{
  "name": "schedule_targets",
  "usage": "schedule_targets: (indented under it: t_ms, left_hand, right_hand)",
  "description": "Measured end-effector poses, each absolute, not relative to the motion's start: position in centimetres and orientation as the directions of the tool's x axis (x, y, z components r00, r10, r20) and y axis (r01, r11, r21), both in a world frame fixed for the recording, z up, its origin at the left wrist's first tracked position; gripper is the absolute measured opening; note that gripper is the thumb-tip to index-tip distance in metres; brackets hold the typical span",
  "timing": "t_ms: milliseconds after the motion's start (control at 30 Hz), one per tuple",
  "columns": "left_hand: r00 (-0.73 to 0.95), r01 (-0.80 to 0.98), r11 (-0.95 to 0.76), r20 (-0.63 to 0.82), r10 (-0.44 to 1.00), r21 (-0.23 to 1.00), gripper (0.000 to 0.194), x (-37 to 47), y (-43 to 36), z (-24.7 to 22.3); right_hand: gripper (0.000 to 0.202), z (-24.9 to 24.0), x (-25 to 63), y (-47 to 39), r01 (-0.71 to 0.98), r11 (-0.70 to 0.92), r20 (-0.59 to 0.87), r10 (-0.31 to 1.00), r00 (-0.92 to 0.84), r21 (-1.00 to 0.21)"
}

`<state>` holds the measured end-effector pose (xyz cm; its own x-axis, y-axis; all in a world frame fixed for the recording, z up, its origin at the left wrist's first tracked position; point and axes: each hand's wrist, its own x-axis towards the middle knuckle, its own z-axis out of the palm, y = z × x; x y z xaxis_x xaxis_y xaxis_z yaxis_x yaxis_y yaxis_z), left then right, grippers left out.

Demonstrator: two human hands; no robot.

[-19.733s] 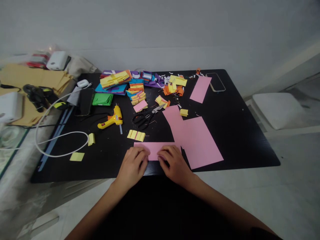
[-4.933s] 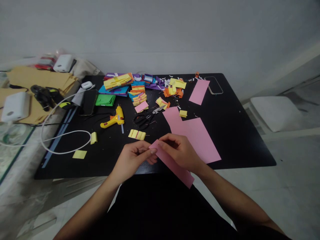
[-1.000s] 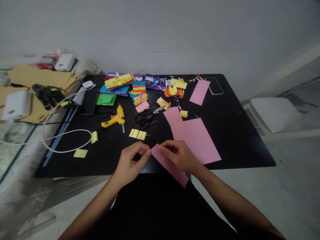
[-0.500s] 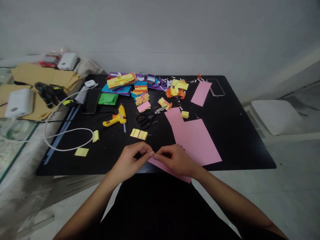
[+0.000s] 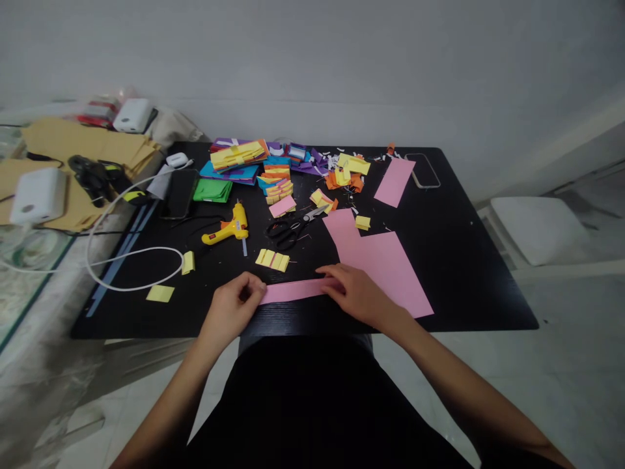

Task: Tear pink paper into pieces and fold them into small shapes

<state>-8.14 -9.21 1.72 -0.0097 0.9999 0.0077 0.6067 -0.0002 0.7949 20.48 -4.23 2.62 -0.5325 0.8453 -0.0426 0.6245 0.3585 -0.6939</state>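
Note:
A narrow strip of pink paper (image 5: pixel 293 290) stretches between my hands just above the near edge of the black table (image 5: pixel 469 260). My left hand (image 5: pixel 234 306) pinches its left end between thumb and fingers. At the right end, my right hand (image 5: pixel 359 293) grips the strip with the thumb below and the fingers over it. Beside that hand lies a larger sheet of pink paper (image 5: pixel 395 270) with a notched corner. Black-handled scissors (image 5: pixel 295 228) and a folded yellow paper piece (image 5: pixel 272 260) rest just beyond the strip.
A yellow glue gun (image 5: pixel 232 226), a dark phone (image 5: pixel 180 194) and a looped white cable (image 5: pixel 131 288) occupy the left side. Stacks of coloured paper (image 5: pixel 239 156) and scraps line the back. Another pink sheet (image 5: pixel 394 182) lies near a second phone (image 5: pixel 426 171) at right.
My hands have moved apart from being fingertip to fingertip. The pink paper between them now lies lengthwise across the table's near edge instead of hanging slanted under my right hand.

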Motion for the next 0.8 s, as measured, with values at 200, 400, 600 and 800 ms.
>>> schedule_targets:
  t_ms: [200, 400, 600, 800]
  left_hand:
    - [0.06, 0.829, -0.132, 0.149, 0.987, 0.543, 0.016, -8.0, -9.1, 0.6]
    - [0.295, 0.823, -0.399, 0.296, 0.908, 0.405, 0.024, -6.3, -9.2, -0.2]
    - [0.454, 0.7, -0.558, 0.324, 0.83, 0.446, 0.028, -5.0, -9.2, -0.9]
    - [0.484, 0.729, -0.561, 0.283, 0.828, 0.392, 0.026, -5.0, -9.3, -0.7]
  right_hand:
    - [0.032, 0.6, 19.2, -5.4, 0.586, 0.644, 0.201, 0.739, -0.643, -0.492]
    - [0.031, 0.3, 19.1, -5.6, 0.579, 0.684, 0.207, 0.707, -0.676, -0.445]
    - [0.028, 0.6, 18.8, -5.7, 0.581, 0.718, 0.223, 0.682, -0.696, -0.382]
    - [0.029, 0.4, 18.7, -6.2, 0.589, 0.73, 0.215, 0.673, -0.708, -0.347]
